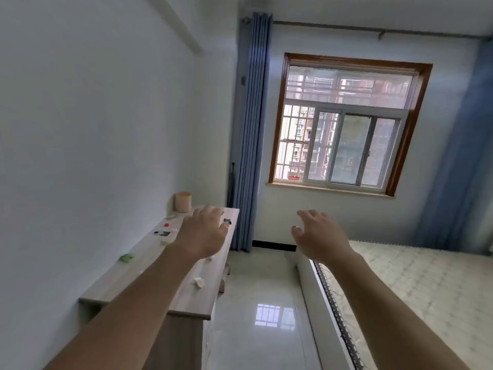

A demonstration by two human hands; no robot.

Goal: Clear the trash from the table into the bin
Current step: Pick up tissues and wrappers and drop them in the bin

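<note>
A long pale wooden table runs along the left wall. Small bits of trash lie on it: a green scrap, a crumpled white piece, a red cap, a small white cap, a black-and-white item and a dark item near the far edge. A tan round bin stands at the table's far end. My left hand hovers above the table's far half, fingers apart, holding nothing. My right hand is out over the floor, open and empty.
A bed with a patterned mattress fills the right side. A glossy tiled floor strip runs between table and bed. Blue curtains hang beside a wood-framed window on the far wall.
</note>
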